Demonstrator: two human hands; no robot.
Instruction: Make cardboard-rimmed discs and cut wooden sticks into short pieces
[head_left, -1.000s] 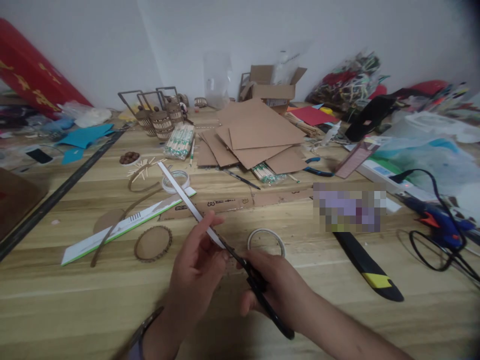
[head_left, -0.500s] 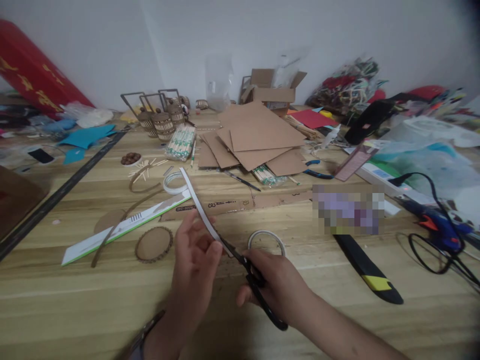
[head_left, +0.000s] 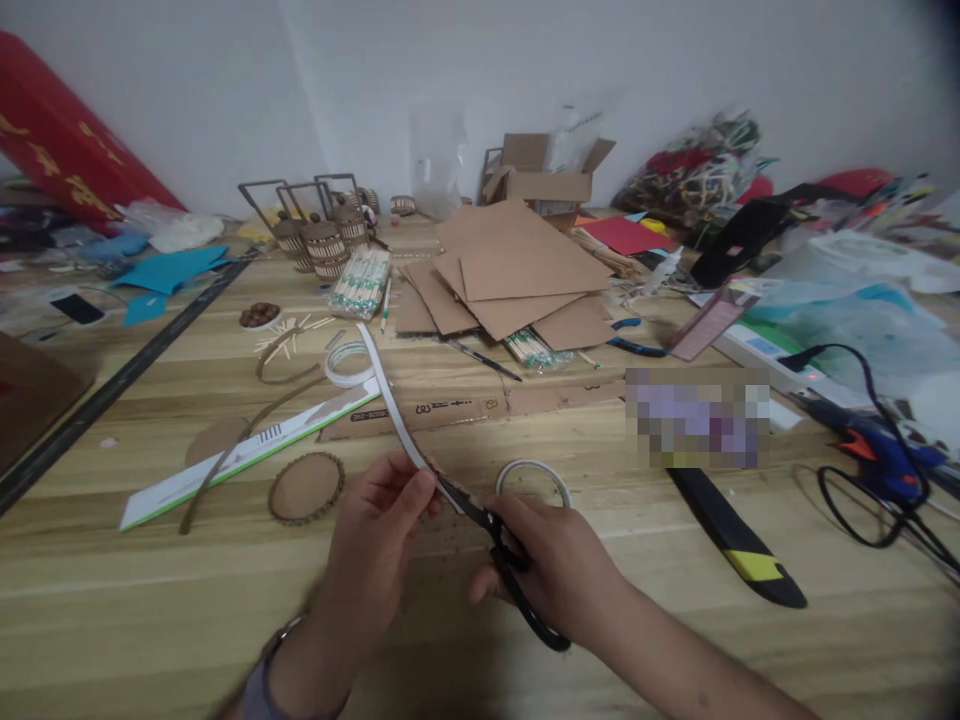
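My left hand (head_left: 379, 545) pinches a narrow white strip (head_left: 395, 410) between thumb and fingers; the strip curves up and away to the left. In my right hand (head_left: 551, 560) is a pair of black-handled scissors (head_left: 529, 605), its blades lying along the strip's near end, close to my left fingertips. How far the blades are apart is hard to tell. Just beyond my right hand lies a roll of tape (head_left: 534, 466), partly covered by the hand. A round cardboard disc with a ridged rim (head_left: 306, 490) rests left of my left hand.
A white-and-green board piece (head_left: 247, 452) lies at left with a brown strip across it. Stacked cardboard sheets (head_left: 525, 250) stand behind. At right are a black-and-yellow handle (head_left: 739, 540), partly under a blurred patch, and a blue glue gun (head_left: 885, 460) with its cord.
My left hand has shifted slightly left and its fingers have closed more firmly on the strip. The strip's far end has risen a little; the scissors stay nearly in place.
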